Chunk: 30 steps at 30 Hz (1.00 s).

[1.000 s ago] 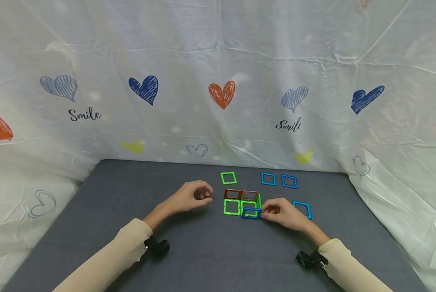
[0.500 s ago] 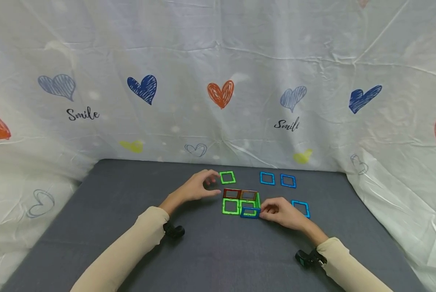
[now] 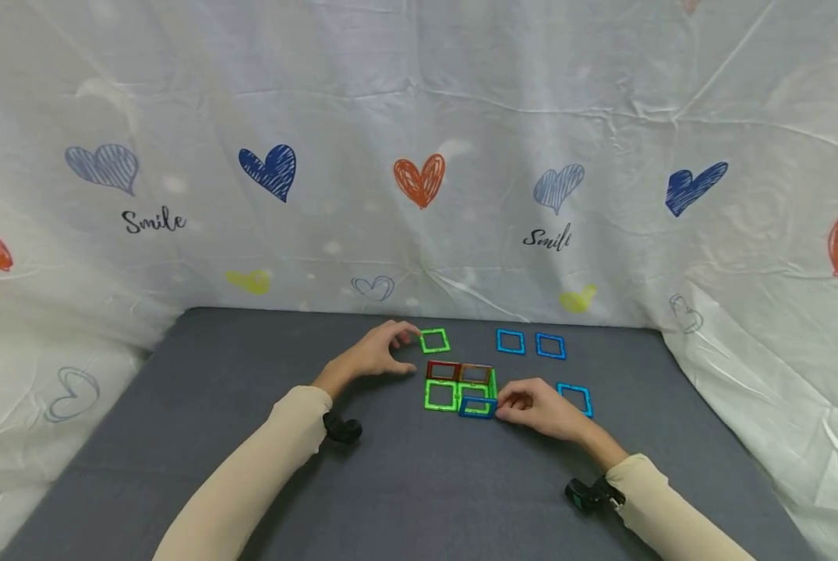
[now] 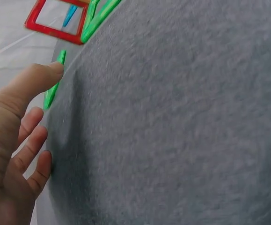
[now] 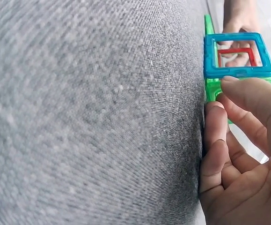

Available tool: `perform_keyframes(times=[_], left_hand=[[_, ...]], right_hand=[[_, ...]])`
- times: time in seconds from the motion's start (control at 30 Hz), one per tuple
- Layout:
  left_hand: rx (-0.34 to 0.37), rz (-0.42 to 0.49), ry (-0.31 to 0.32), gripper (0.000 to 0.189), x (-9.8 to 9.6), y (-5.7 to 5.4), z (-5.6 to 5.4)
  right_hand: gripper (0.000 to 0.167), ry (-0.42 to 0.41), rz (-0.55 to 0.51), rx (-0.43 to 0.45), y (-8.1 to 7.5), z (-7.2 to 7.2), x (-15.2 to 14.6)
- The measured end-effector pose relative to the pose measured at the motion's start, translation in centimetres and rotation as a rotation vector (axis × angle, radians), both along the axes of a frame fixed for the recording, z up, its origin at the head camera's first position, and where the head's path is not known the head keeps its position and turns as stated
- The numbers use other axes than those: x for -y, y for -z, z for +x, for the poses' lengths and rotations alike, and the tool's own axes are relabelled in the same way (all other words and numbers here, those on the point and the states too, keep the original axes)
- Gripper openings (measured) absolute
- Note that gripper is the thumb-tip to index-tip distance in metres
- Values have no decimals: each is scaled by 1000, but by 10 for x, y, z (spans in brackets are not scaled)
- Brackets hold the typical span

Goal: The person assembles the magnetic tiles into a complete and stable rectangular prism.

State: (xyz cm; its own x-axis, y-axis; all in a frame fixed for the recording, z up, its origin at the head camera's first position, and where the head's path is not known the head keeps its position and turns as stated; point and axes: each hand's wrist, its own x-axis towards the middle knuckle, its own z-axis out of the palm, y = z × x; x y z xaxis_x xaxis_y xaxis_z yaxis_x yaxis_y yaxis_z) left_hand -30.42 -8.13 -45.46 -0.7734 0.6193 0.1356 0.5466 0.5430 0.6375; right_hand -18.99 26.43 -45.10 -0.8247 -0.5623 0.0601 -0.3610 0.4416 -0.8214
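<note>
Pinching the corner of the standing blue tile (image 5: 238,72), the right hand (image 3: 541,409) is at the near right of the joined tiles (image 3: 457,392). The left hand (image 3: 369,352), thumb and fingers spread, is just beside the loose green tile (image 3: 436,351); I cannot tell if they touch.

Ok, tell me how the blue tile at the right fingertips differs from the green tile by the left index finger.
The blue tile stands on edge; the green tile lies flat. The blue tile sits at the front of the joined tiles; the green tile lies apart, behind them. Both are square open frames.
</note>
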Motion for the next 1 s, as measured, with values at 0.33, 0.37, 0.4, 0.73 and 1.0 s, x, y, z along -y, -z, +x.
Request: perform_keyframes(times=[0.33,0.37,0.4,0.73,1.0], left_hand=[[-17,17,-76,54,-11,6,-13],[-22,18,-78,54,-13,6,-13],[-24,17,-80,55,-15,6,-14],[-59,-56,-95,53,-29,6,-18],[-91,-102,-97,32,-32,10,-22]], right_hand=[[9,-7,7,-5,-1,0,0],[9,-7,6,-5,0,-1,0],[9,-8,3,-6,0,-1,0],[9,-5,11,-3,-1,-2,0],[9,-10,14,-4,1,-3,-1]])
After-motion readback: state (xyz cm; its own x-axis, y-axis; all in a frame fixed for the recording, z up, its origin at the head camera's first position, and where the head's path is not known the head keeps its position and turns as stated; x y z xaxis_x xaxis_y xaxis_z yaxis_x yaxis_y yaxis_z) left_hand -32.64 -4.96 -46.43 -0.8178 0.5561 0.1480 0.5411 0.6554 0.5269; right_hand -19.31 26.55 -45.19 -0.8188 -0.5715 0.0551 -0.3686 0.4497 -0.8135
